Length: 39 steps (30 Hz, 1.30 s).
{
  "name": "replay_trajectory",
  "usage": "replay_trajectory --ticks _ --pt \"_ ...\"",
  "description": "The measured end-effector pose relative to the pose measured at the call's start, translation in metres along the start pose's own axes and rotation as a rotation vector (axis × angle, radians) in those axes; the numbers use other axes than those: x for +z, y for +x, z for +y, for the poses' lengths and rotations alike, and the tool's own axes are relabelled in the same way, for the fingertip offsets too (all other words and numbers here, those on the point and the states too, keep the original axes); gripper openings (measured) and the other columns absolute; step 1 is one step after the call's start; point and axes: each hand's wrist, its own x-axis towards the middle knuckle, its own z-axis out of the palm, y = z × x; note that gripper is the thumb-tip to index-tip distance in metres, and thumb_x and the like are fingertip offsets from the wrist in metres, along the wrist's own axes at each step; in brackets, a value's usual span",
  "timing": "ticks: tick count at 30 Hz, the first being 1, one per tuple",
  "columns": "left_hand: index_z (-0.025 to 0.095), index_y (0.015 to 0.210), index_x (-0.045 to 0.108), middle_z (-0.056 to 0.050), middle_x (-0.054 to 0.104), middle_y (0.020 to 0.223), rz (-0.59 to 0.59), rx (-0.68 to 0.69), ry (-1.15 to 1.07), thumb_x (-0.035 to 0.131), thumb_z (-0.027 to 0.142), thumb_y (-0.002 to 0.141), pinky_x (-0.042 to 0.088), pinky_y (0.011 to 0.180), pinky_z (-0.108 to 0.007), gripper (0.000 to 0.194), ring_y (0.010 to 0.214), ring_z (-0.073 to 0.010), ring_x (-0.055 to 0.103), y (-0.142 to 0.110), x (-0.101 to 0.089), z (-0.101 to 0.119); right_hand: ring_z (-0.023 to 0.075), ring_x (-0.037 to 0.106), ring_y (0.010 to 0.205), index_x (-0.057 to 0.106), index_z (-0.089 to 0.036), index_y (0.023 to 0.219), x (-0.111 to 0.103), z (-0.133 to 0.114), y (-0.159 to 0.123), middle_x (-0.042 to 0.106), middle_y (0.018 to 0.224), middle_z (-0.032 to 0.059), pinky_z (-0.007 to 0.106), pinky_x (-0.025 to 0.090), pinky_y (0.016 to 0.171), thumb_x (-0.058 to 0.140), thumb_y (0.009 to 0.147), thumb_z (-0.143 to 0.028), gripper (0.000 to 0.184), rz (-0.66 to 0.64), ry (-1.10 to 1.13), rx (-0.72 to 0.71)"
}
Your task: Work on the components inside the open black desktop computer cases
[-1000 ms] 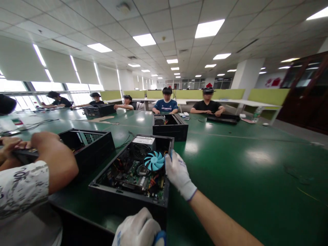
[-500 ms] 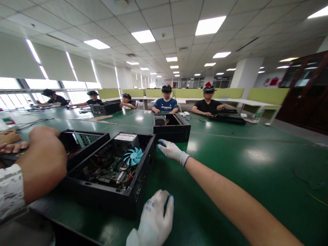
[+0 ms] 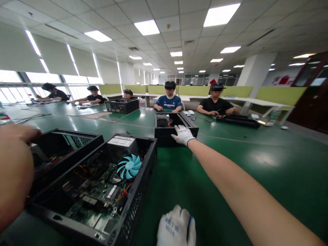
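Note:
In the head view, my right hand (image 3: 182,135), in a white glove with printing on its back, reaches forward to a small open black computer case (image 3: 167,138). Its fingers lie over the near rim, with the thumb against the outer wall. My left hand (image 3: 175,227), gloved alike, hovers low over the table at the bottom edge, loosely bent and holding nothing that I can see. To its left stands a larger open computer case (image 3: 133,201) with a light-blue fan (image 3: 129,166), a power supply (image 3: 121,144) and a circuit board (image 3: 99,194) inside.
Another open case (image 3: 69,153) stands at left, with a co-worker's blurred arm (image 3: 15,174) beside it. Across the green table (image 3: 243,177) several people sit. A further case (image 3: 123,106), a black panel-like piece (image 3: 238,122) and a bottle (image 3: 275,114) lie farther back.
My right hand has moved from beside the near case onto the rim of the far case. My left hand sits lower and farther right in view. The co-worker's arm has shifted left.

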Motion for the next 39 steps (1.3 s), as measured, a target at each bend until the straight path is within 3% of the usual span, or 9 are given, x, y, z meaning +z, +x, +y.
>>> replay_trajectory --ticks 7,12,16,23,27,31,36,37,39 --pt "0.024 0.094 0.066 -0.007 0.069 0.093 -0.094 -0.065 -0.025 0.044 0.033 0.096 0.055 0.072 -0.034 0.024 0.075 -0.0196 0.067 0.02 -0.022 -0.011 0.0319 0.052 0.117 0.059 -0.01 0.129 -0.008 0.013 0.009 0.06 0.129 0.0227 0.04 0.034 0.095 0.044 0.097 -0.057 0.058 0.036 -0.087 -0.003" --pt "0.023 0.094 0.065 -0.006 0.065 0.09 -0.191 -0.133 -0.077 0.037 0.031 0.098 0.053 0.07 -0.032 0.03 0.077 -0.0198 0.067 0.028 -0.029 -0.015 0.0304 0.055 0.11 0.061 -0.011 0.126 -0.019 0.037 -0.023 0.064 0.122 0.0199 0.038 0.035 0.089 0.047 0.096 -0.057 0.056 0.039 -0.145 -0.063" --pt "0.023 0.097 0.064 -0.007 0.066 0.093 -0.133 -0.118 -0.089 0.038 0.029 0.099 0.054 0.072 -0.033 0.027 0.078 -0.0203 0.067 0.027 -0.025 -0.019 0.0297 0.056 0.106 0.062 -0.012 0.123 -0.032 0.052 -0.078 0.065 0.116 0.0181 0.037 0.034 0.087 0.047 0.096 -0.056 0.054 0.057 -0.183 -0.12" --pt "0.021 0.104 0.062 -0.007 0.069 0.097 0.061 -0.082 -0.129 0.038 0.027 0.103 0.056 0.074 -0.03 0.025 0.081 -0.0185 0.069 0.021 -0.029 -0.023 0.0274 0.054 0.099 0.065 -0.015 0.111 -0.058 0.06 -0.203 0.065 0.105 0.0135 0.037 0.03 0.084 0.043 0.099 -0.057 0.049 0.133 -0.193 -0.204" --pt "0.019 0.099 0.063 -0.01 0.071 0.093 0.268 -0.033 -0.247 0.038 0.03 0.103 0.06 0.073 -0.034 0.027 0.081 -0.0203 0.071 0.024 -0.043 -0.016 0.0249 0.054 0.089 0.065 -0.016 0.098 -0.074 0.059 -0.268 0.064 0.094 0.0103 0.036 0.03 0.079 0.045 0.098 -0.059 0.048 0.175 -0.131 -0.292" --pt "0.025 0.091 0.065 -0.007 0.071 0.078 0.348 -0.069 -0.327 0.039 0.045 0.101 0.063 0.065 -0.037 0.035 0.076 -0.0218 0.073 0.013 -0.097 -0.044 0.0225 0.053 0.083 0.063 -0.017 0.091 -0.092 0.046 -0.322 0.064 0.088 0.0077 0.036 0.031 0.077 0.047 0.098 -0.057 0.043 0.17 -0.046 -0.378" --pt "0.034 0.079 0.067 -0.003 0.071 0.07 0.251 -0.075 -0.327 0.03 0.076 0.092 0.067 0.064 -0.041 0.058 0.074 -0.0233 0.076 -0.01 -0.202 -0.152 0.0216 0.05 0.08 0.062 -0.018 0.088 -0.111 0.021 -0.371 0.062 0.085 0.0067 0.036 0.031 0.077 0.049 0.098 -0.048 0.035 0.187 0.029 -0.398" --pt "0.035 0.079 0.068 -0.001 0.073 0.073 0.121 -0.039 -0.331 0.03 0.081 0.089 0.067 0.065 -0.04 0.061 0.074 -0.0222 0.076 -0.011 -0.216 -0.169 0.0216 0.05 0.08 0.061 -0.018 0.086 -0.114 0.016 -0.378 0.062 0.085 0.0065 0.036 0.031 0.077 0.05 0.098 -0.047 0.033 0.192 0.039 -0.397" --pt "0.033 0.083 0.069 0.001 0.074 0.075 0.067 -0.069 -0.328 0.017 0.074 0.096 0.067 0.066 -0.038 0.067 0.077 -0.0188 0.077 -0.009 -0.23 -0.192 0.0215 0.049 0.079 0.06 -0.018 0.085 -0.118 0.006 -0.39 0.061 0.083 0.0061 0.037 0.031 0.077 0.05 0.098 -0.044 0.031 0.195 0.062 -0.4"
